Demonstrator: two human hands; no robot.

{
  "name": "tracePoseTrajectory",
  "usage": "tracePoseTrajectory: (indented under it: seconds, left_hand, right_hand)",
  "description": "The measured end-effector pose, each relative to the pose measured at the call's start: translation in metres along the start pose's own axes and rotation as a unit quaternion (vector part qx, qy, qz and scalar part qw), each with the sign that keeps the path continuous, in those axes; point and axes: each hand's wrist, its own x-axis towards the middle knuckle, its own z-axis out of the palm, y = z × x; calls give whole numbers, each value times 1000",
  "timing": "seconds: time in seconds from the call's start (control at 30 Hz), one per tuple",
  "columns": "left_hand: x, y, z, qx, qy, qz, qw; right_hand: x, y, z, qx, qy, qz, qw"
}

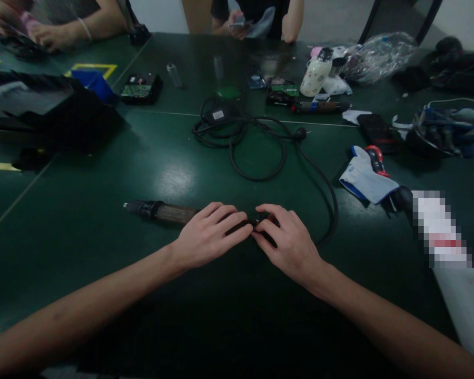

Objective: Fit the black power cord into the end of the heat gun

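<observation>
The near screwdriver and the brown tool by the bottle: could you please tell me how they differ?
The screwdriver is partly covered by the left hand; the brown tool lies untouched near the bottle. The tool shows a blue band; the screwdriver's visible part shows none. Both have brown bodies with black parts.

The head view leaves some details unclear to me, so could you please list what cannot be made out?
In the head view:
- Rear end of the tool: hidden by the left hand.
- Near end of the cable: behind the right hand.
- Writing on the white label: too small.
- Black bin: cut off by the left edge.
</observation>
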Motion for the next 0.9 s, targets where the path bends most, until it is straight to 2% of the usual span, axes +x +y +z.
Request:
tracePoseTrajectory:
  seconds: [0.33,0.9]
  left_hand:
    - [1,0,-1,-17,-31,-12,999]
    - [7,6,-1,-29,-43,-44,998]
  right_hand:
    - [1,-1,-2,2,4,-6,1000]
    - [0,-1,1,2,5,-3,1000]
